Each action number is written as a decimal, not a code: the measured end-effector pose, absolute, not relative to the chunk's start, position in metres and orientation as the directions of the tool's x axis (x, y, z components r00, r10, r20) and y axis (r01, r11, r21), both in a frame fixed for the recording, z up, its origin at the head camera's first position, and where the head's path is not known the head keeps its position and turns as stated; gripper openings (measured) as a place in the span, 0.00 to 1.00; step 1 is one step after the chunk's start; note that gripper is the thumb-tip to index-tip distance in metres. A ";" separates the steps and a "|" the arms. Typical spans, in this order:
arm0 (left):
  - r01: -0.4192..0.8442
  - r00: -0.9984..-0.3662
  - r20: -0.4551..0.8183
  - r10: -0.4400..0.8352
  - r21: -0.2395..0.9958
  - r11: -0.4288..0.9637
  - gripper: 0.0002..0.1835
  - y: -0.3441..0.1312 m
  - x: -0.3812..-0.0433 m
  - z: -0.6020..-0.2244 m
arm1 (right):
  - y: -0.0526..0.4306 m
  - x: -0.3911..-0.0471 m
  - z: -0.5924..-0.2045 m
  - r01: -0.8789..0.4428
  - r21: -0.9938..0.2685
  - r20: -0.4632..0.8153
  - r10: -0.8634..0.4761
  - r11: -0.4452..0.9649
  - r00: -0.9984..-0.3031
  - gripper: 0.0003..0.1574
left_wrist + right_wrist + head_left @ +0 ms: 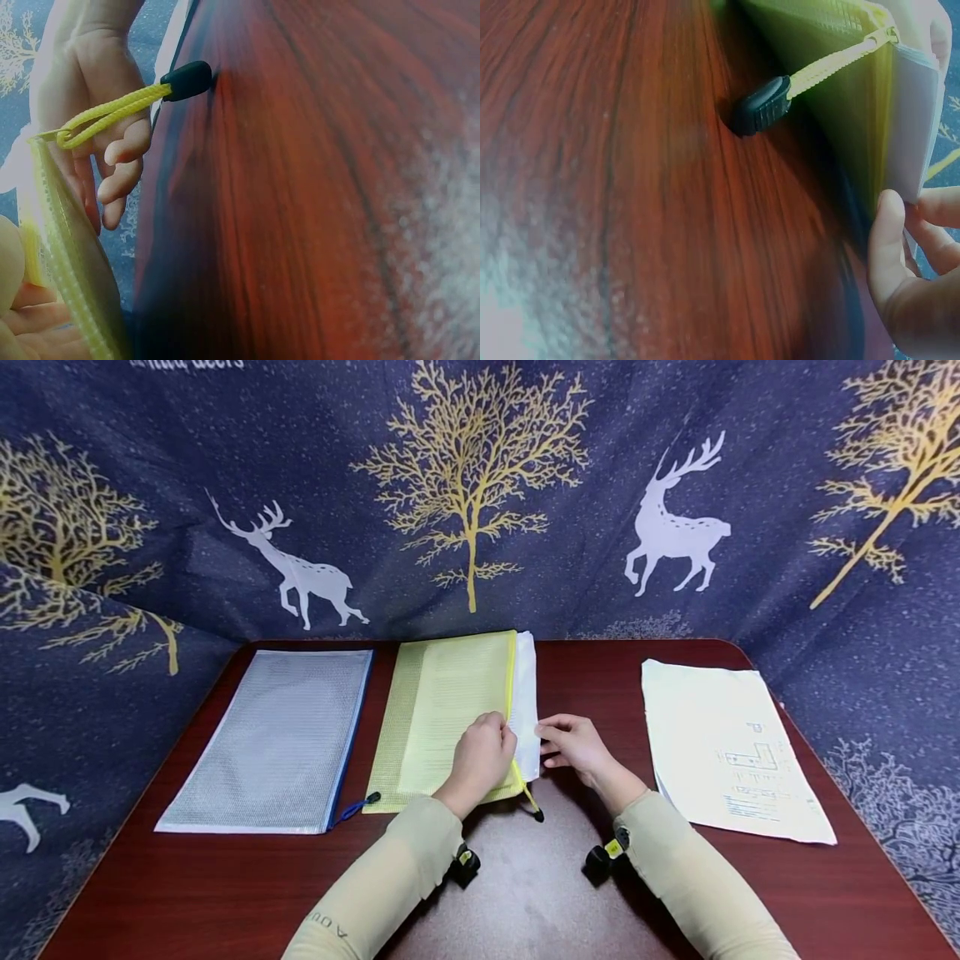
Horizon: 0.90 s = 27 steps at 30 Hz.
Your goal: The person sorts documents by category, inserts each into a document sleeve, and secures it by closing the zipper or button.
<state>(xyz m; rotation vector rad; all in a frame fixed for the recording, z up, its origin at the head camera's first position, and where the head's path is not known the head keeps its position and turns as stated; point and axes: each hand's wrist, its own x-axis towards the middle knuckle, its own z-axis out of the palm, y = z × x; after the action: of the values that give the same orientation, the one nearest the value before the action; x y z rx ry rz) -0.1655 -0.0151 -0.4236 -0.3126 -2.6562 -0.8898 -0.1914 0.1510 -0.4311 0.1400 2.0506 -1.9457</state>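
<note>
A yellow mesh zipper pouch (420,718) lies in the middle of the table, with a stack of white paper (527,693) partly inside it. The stack sticks out along the pouch's right, zippered side. My left hand (483,756) grips the pouch's open edge, its fingers curled in there. At the stack's outer edge my right hand (573,747) has thumb and forefinger on either side of the sheets, as the right wrist view shows. A yellow cord pull with a black end (761,105) hangs from the zipper's near corner.
To the left lies a clear mesh zipper pouch (270,743) with a blue zipper edge and a blue cord pull (354,808). Printed white sheets (720,735) lie on the right of the dark red table (525,893). A patterned cloth (480,485) hangs behind the table.
</note>
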 end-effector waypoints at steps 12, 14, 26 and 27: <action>0.311 -0.924 0.364 0.117 0.538 0.784 0.06 -0.016 -0.166 -0.425 | 0.140 -0.194 -0.429 0.246 -0.956 -0.265 -0.118 0.159 -0.957 0.18; 0.313 -0.924 0.363 0.119 0.538 0.783 0.06 -0.016 -0.166 -0.424 | 0.139 -0.196 -0.429 0.243 -0.952 -0.264 -0.102 0.186 -0.959 0.18; 0.302 -0.931 0.343 0.126 0.530 0.792 0.05 -0.012 -0.164 -0.424 | 0.133 -0.222 -0.421 0.203 -0.949 -0.208 0.004 0.240 -0.978 0.19; 0.301 -0.930 0.345 0.122 0.530 0.793 0.05 -0.012 -0.164 -0.424 | 0.134 -0.223 -0.421 0.203 -0.948 -0.206 0.012 0.247 -0.978 0.18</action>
<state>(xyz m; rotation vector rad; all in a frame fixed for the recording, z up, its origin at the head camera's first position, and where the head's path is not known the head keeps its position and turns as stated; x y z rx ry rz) -0.1637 -0.0119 -0.4238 -0.3256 -2.6892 -0.8672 -0.2232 0.1336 -0.4206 0.2047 2.3522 -1.8263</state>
